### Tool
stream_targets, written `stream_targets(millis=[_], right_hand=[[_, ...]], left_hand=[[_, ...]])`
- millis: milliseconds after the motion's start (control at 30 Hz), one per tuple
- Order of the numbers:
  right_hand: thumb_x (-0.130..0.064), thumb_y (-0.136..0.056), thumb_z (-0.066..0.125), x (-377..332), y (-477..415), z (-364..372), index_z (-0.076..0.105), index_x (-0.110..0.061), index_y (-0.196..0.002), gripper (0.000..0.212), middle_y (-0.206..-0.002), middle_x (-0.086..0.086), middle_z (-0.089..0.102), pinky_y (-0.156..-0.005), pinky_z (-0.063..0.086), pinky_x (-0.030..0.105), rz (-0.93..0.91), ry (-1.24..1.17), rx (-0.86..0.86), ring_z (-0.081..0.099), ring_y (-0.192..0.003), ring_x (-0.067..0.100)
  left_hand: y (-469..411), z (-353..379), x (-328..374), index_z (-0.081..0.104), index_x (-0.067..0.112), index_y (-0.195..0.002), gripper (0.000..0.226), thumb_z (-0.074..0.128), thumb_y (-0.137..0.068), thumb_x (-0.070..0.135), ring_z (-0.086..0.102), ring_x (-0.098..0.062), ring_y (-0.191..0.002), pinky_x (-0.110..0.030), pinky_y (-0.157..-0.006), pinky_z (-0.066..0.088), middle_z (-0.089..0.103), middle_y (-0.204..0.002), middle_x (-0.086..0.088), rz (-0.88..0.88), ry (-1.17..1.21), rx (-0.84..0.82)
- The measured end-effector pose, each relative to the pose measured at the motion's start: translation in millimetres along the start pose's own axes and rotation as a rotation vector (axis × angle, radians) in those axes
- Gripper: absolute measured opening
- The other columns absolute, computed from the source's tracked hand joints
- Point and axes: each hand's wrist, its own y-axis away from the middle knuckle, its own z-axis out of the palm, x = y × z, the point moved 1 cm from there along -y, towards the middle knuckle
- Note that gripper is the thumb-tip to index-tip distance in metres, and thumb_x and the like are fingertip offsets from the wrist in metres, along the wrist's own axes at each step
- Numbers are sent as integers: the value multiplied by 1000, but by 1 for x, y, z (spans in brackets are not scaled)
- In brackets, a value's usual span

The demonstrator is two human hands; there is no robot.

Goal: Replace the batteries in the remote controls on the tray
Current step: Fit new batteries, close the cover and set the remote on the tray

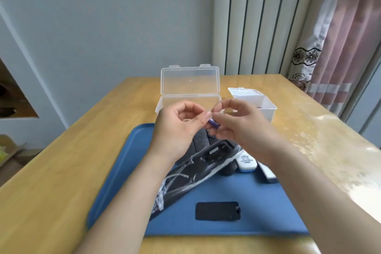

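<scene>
A small purple battery (213,124) is held above the far edge of the blue tray (123,163), caught between both hands. The left hand (177,123) pinches one end with thumb and forefinger, its other fingers curled inward. The right hand (233,122) has its fingertips closed on the other end, the remaining fingers bent above it.

Just below the hands, a long black remote (198,169), wrapped in crinkled clear film, lies at a slant across the tray with its back up and its battery bay (216,150) uncovered. The loose black battery cover (217,211) lies flat on the tray nearer the person, apart from the remote. A white remote (247,162) lies just beside the black one on the right, and the right forearm partly hides another light-coloured remote (268,174) beyond it.

The tray sits on a wooden desk (61,171). Behind it stands a clear plastic box (189,82) with its lid raised, and to the right of that a smaller white box (267,107), also open.
</scene>
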Motion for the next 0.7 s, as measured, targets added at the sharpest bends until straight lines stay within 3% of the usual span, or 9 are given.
stream_targets(millis=[67, 100, 200, 267, 367, 433, 500, 567, 700], right_hand=[[-13, -95, 59, 5, 5, -3, 62, -11, -98, 4, -85, 4, 72, -73, 58, 38, -199, 466, 33, 65, -76, 23], [-22, -93, 61, 7, 7, -5, 64, -17, -106, 14, -99, -1, 72, -85, 53, 38, -265, 697, -21, 64, -91, 19], [-48, -85, 67, 13, 14, -13, 48, -36, -137, 57, -137, -13, 49, -107, 36, 35, -95, 1150, -319, 34, -131, 12], [-48, -79, 71, 19, 15, -15, 38, -43, -142, 71, -142, -14, 39, -109, 34, 44, -10, 1298, -408, 25, -136, 13], [-40, -72, 77, 24, 13, -14, 48, -41, -134, 69, -122, -10, 47, -101, 39, 47, -107, 1327, -313, 39, -121, 15], [-37, -69, 80, 18, 13, -13, 54, -36, -128, 64, -111, -11, 46, -94, 42, 31, -182, 1268, -252, 44, -107, 12], [-33, -68, 82, 10, 14, -16, 55, -34, -122, 60, -106, -14, 42, -73, 38, 12, -218, 1216, -197, 47, -94, 9], [-33, -69, 82, 5, 15, -20, 52, -34, -119, 58, -106, -12, 42, -65, 36, 15, -248, 1255, -104, 53, -92, 14], [-41, -69, 81, 6, 14, -18, 57, -28, -117, 56, -98, -8, 50, -77, 44, 29, -247, 1107, 143, 55, -94, 18]], left_hand=[[5, -1, -4, 68, 8, -84, 7, 74, -82, 12, 50, -2, -46, -10, -47, 36, 69, -69, -3, -39, 10, 26], [6, -3, -4, 70, 8, -86, 4, 73, -83, 11, 48, -1, -44, -10, -46, 36, 68, -68, -2, -52, 15, 34], [7, -6, -3, 73, 8, -94, 9, 65, -89, 9, 47, 4, -44, -5, -46, 33, 65, -70, 0, -83, -3, 69], [6, -6, -5, 75, 18, -92, 14, 61, -92, 17, 47, 4, -48, -7, -46, 33, 63, -69, 5, -113, -103, 68], [9, -4, -6, 76, 21, -89, 17, 60, -93, 19, 43, 3, -45, -9, -46, 30, 55, -59, 12, -133, -174, -14], [11, -3, 1, 74, 18, -91, 10, 64, -91, 17, 38, 1, -41, -8, -45, 30, 48, -49, 15, -76, -140, -22], [13, -6, 15, 71, 19, -88, 5, 72, -84, 17, 36, -3, -41, -11, -47, 32, 49, -48, 12, 86, -122, 45], [19, -9, 34, 71, 20, -78, 8, 79, -76, 21, 42, -10, -45, -16, -50, 37, 60, -54, 1, 269, -119, 111], [23, -6, 42, 74, 22, -77, 8, 77, -77, 30, 57, -12, -59, -21, -58, 44, 71, -70, -3, 367, -159, 91]])
